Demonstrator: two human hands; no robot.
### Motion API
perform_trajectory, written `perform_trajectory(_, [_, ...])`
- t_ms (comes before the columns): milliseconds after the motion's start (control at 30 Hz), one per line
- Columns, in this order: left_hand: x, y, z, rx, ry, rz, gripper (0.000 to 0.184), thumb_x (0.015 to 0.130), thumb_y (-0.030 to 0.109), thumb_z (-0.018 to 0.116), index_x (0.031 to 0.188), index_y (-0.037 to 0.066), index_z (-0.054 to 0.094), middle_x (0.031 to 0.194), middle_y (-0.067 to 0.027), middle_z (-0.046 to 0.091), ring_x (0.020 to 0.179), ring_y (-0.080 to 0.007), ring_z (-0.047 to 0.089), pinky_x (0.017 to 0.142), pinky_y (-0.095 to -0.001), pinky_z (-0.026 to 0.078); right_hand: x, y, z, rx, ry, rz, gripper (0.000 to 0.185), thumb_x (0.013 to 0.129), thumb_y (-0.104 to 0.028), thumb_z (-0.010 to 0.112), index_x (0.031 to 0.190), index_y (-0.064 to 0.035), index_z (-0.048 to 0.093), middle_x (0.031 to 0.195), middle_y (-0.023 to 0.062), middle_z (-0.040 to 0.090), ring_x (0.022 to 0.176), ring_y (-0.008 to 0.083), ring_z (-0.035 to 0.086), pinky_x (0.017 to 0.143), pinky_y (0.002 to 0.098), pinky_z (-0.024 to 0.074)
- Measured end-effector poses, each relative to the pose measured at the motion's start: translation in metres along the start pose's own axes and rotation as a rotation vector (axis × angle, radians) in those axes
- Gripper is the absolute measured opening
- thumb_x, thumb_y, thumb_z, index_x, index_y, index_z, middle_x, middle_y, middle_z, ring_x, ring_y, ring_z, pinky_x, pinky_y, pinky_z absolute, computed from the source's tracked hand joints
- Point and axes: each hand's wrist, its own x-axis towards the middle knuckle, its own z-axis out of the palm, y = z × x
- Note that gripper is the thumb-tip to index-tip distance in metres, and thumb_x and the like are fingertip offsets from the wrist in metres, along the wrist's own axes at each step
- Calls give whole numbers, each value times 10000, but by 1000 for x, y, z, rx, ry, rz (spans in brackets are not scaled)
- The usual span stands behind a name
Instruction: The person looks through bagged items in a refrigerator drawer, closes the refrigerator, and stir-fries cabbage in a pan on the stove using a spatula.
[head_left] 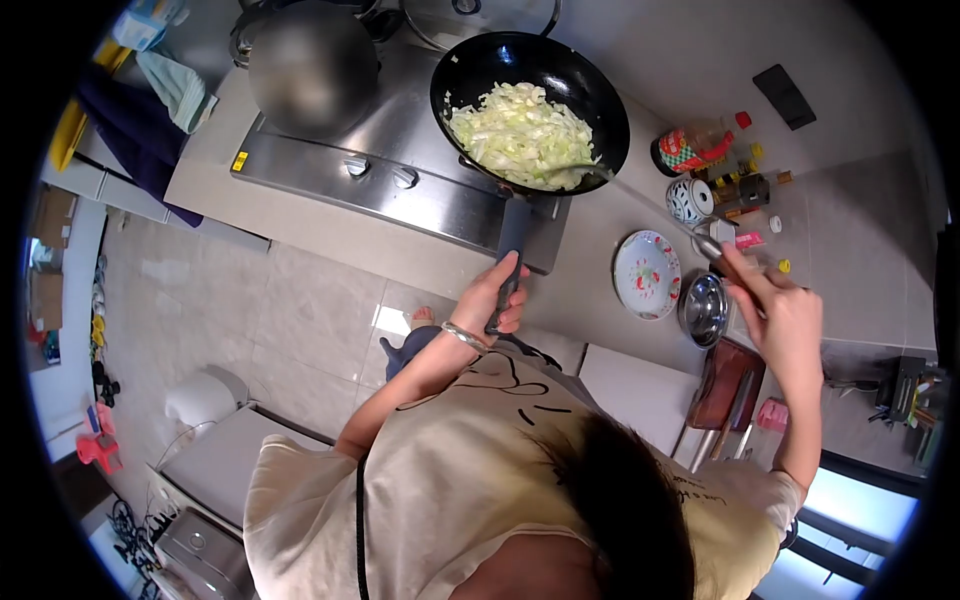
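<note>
A black wok [590, 80] sits on the right side of the stove, with chopped pale green cabbage [520, 130] spread over its bottom. My left hand [492, 298] is wrapped round the wok's dark grey handle [513, 235]. In my right hand [785, 315] is a long metal spatula [650, 202], gripped by its brown end. Its head reaches into the right edge of the cabbage and is partly hidden there. A flowered plate [632, 285] and a steel bowl [703, 308] stand on the counter near my right hand.
Sauce bottles [705, 143] and a patterned jar [690, 200] line the wall right of the wok. A second round pan [312, 80] is on the stove's left. Knives lie by a brown board [712, 385] at lower right. Two stove knobs [404, 178] face the front edge.
</note>
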Motion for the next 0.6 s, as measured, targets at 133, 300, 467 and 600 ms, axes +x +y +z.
perform_trajectory(133, [-3,2,5,2,32,-21,318,922,409,464,936,93,487,564,0,405,377,-75,313,338,-213,216,22,-25,52,-105,-50,-16,385,807,-254,609,1189,-217,580,635,97,542,465,251,549,438,344,430])
perform_trajectory(300, [-3,-2,1,10,6,-17,317,923,415,460,938,99,487,572,2,412,377,-74,311,341,-212,218,45,-29,81,-147,32,21,382,830,-276,581,1207,-215,563,635,98,547,452,243,552,427,345,436])
perform_trajectory(467, [-4,3,5,6,10,-30,314,924,416,458,935,104,491,573,6,414,380,-71,315,343,-211,223,51,-43,65,-136,109,78,403,825,-274,589,1223,-228,545,628,82,537,464,236,567,424,349,446])
perform_trajectory(600, [-3,4,4,1,10,-40,311,924,413,458,930,105,496,575,7,417,381,-72,323,344,-211,227,77,-43,134,-18,136,-75,462,818,-185,586,1271,-204,496,666,86,543,469,228,569,427,343,455])
